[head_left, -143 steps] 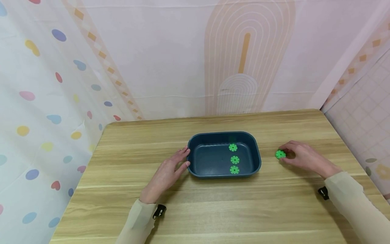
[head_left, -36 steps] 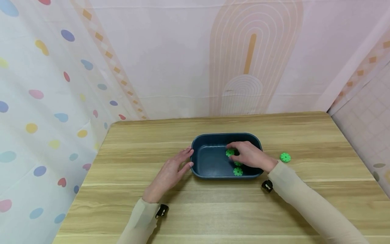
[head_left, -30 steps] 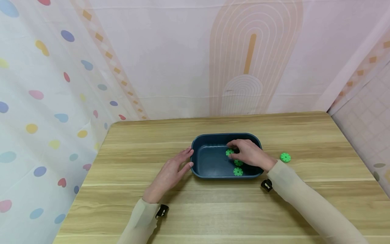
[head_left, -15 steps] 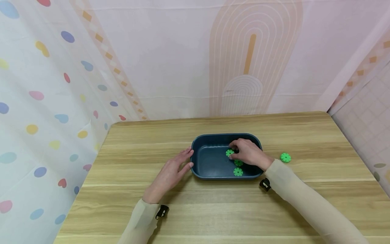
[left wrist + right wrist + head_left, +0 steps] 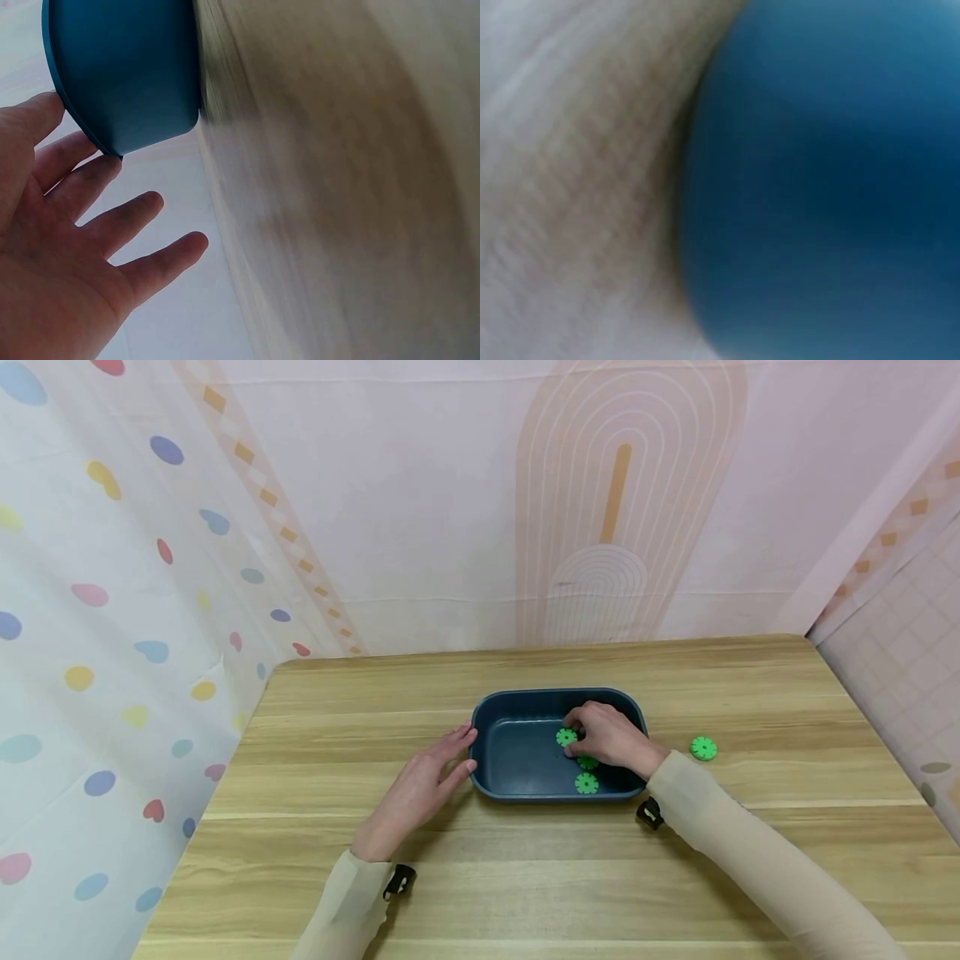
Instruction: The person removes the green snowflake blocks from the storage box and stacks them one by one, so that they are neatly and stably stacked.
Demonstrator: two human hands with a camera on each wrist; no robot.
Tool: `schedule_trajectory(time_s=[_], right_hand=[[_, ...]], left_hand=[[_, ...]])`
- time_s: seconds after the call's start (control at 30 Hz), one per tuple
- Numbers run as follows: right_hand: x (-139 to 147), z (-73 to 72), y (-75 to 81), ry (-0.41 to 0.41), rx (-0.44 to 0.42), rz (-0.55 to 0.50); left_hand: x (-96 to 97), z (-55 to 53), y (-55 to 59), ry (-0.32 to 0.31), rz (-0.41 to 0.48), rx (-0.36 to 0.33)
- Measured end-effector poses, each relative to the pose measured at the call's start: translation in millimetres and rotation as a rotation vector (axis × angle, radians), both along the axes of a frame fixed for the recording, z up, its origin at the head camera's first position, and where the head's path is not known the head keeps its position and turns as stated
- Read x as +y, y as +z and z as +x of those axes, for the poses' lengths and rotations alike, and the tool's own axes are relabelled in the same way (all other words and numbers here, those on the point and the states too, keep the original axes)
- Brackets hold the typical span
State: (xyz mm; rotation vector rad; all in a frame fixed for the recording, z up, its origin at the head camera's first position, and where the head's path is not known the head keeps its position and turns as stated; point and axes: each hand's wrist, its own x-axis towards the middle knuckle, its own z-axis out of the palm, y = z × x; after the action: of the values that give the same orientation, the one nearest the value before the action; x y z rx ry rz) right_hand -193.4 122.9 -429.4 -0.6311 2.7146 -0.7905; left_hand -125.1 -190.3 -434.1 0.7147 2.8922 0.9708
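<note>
Right grip (image 5: 611, 737): inside the right half of the dark blue tray (image 5: 517, 756); thumb and fingers curled close together at the rear green disc (image 5: 566, 737); clamped on it or merely beside it, cannot tell, with fingers partly hidden and the right wrist view badly blurred.
Left grip (image 5: 412, 789): fingers apart and extended; thumb and two fingers against the rim at the tray's left end, two others clear of it in the left wrist view.
Dark blue tray: oblong, rounded corners; upright on the wooden worktop (image 5: 360, 727), between both hands.
Rear green disc: notched edge; on the tray floor, right of centre.
Middle green disc (image 5: 588, 762): on the tray floor, partly covered by the right grip.
Front green disc (image 5: 587, 784): in the tray, near the front wall, fully visible.
Outer green disc (image 5: 703, 748): on the worktop, right of the tray and apart from it, just beyond the right sleeve (image 5: 750, 839).
Sleeves: beige, with a black clip (image 5: 400, 881) at each cuff.
Backdrop (image 5: 450, 510): pale printed cloth; arches behind, coloured dots and hearts at left.
</note>
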Motion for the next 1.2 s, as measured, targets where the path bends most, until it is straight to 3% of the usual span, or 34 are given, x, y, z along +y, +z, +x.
schedule_trajectory(time_s=[0.27, 0.87, 1.2], right_hand=[[-1.3, 1.3, -0.5, 0.040, 0.004, -0.016], [-3.3, 1.4, -2.0, 0.050, 0.032, -0.004], [-6.4, 5.3, -0.7, 0.088, 0.059, 0.045]], left_hand=[[0.1, -0.2, -0.4, -0.001, 0.001, -0.002], [-0.7, -1.6, -1.1, -0.006, 0.000, 0.018], [-0.7, -0.9, -1.7, -0.010, 0.005, 0.022]])
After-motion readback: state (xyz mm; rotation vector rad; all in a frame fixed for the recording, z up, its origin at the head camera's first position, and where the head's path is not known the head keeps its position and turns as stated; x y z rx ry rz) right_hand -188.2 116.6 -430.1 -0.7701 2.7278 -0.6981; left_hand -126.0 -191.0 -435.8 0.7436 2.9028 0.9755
